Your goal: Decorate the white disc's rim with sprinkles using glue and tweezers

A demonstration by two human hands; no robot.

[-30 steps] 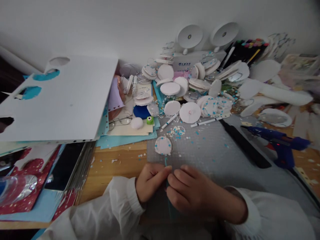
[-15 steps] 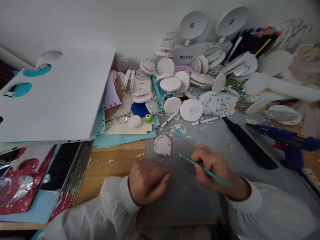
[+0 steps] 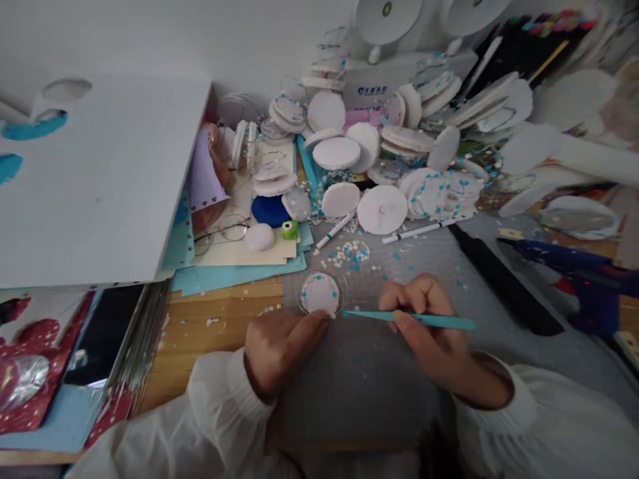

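Note:
My right hand grips turquoise tweezers between thumb and fingers, their points aimed left. At the points is a small blue piece, just right of a small white disc. Clear wire loops around the disc, with tiny blue and white pieces along its edge. My left hand is closed, its fingertips at the disc's lower edge and wire; the exact hold is partly hidden. Both disc and hands are over a grey cutting mat. Behind the disc lie scattered tiny blue and white flower-shaped pieces.
White discs, many wound with beaded wire, crowd the back. A green punch and white-barrelled pens lie nearer. To the right are a black bar-shaped object and a blue glue gun. A large white board stands left.
My left hand has moved up to the disc's lower edge. The tweezers have swung to nearly level, their points nearer the disc. The view has shifted slightly.

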